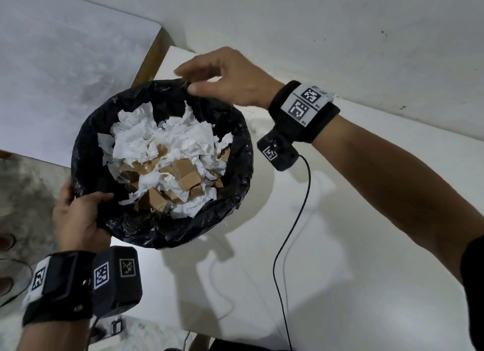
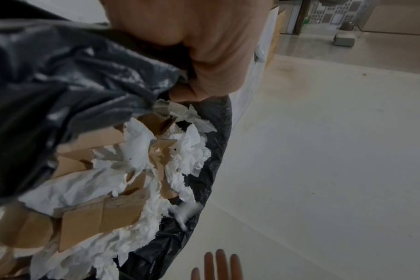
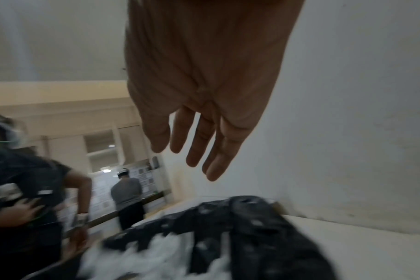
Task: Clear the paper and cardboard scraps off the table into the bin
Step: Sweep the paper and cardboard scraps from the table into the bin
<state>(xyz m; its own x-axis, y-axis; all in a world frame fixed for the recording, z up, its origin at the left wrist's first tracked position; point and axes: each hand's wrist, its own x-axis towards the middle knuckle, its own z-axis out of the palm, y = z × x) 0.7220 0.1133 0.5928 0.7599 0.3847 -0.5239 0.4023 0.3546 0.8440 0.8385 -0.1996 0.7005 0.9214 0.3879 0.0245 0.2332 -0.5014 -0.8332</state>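
A round bin lined with a black plastic bag (image 1: 237,141) is held above the white table's left edge. It is filled with torn white paper and brown cardboard scraps (image 1: 167,154). My left hand (image 1: 76,217) grips the near-left rim, thumb inside over the liner. The left wrist view shows that hand (image 2: 204,53) curled on the liner (image 2: 60,75) beside the scraps (image 2: 137,170). My right hand (image 1: 217,75) hovers over the far rim with relaxed fingers and holds nothing. In the right wrist view its fingers (image 3: 199,147) hang straight above the bin (image 3: 252,227).
The white table (image 1: 340,259) spreads to the right under a white wall (image 1: 340,36). A black cable (image 1: 301,206) hangs from my right wrist. A second white tabletop (image 1: 65,62) lies at upper left, mottled floor (image 1: 23,193) at left. Other people (image 3: 127,197) stand beyond.
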